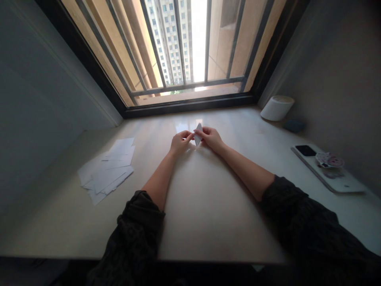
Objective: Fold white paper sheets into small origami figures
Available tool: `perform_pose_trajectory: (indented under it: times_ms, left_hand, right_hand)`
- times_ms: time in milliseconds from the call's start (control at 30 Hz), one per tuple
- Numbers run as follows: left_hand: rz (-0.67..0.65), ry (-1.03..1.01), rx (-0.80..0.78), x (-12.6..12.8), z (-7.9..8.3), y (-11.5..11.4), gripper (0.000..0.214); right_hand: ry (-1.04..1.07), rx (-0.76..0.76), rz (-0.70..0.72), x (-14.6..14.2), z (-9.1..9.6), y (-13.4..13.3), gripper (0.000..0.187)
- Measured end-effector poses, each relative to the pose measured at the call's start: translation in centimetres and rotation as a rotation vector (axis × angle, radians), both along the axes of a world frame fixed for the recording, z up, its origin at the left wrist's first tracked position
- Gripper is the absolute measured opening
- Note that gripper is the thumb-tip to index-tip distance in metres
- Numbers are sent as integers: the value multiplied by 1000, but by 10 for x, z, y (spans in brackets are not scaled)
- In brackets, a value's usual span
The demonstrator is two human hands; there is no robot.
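Between my two hands, a small folded piece of white paper (pixel 198 138) is held just above the pale sill, its upper tip pointed. My left hand (pixel 180 142) pinches its left side with thumb and fingers. From the right, my right hand (pixel 210 138) grips the same paper, thumb across its face. The fingers behind the paper are partly hidden. To the left of my left forearm lies a loose, overlapping pile of white paper sheets (pixel 108 171).
A barred window (pixel 190 104) closes off the far side of the sill (pixel 208 214). At the right lie a white phone (pixel 327 169) with a decorated grip, a white cylinder (pixel 276 108) and a dark rounded object (pixel 294 125). Walls flank both sides.
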State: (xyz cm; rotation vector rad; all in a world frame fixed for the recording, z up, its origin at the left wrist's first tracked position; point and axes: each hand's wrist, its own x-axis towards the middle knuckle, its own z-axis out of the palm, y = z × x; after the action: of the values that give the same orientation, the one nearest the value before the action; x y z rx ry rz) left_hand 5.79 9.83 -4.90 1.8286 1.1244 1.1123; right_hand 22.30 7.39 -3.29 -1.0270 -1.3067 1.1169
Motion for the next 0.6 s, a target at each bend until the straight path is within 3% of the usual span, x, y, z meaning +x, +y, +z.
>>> perform_pose_trajectory:
  times_ms: [333, 600]
  left_hand:
    - [-9, 43, 32, 2, 1, -2, 27]
    - [18, -53, 0, 1, 3, -1, 30]
  right_hand:
    - [34, -16, -28, 2, -10, 7, 52]
    - [-28, 9, -25, 1, -6, 4, 51]
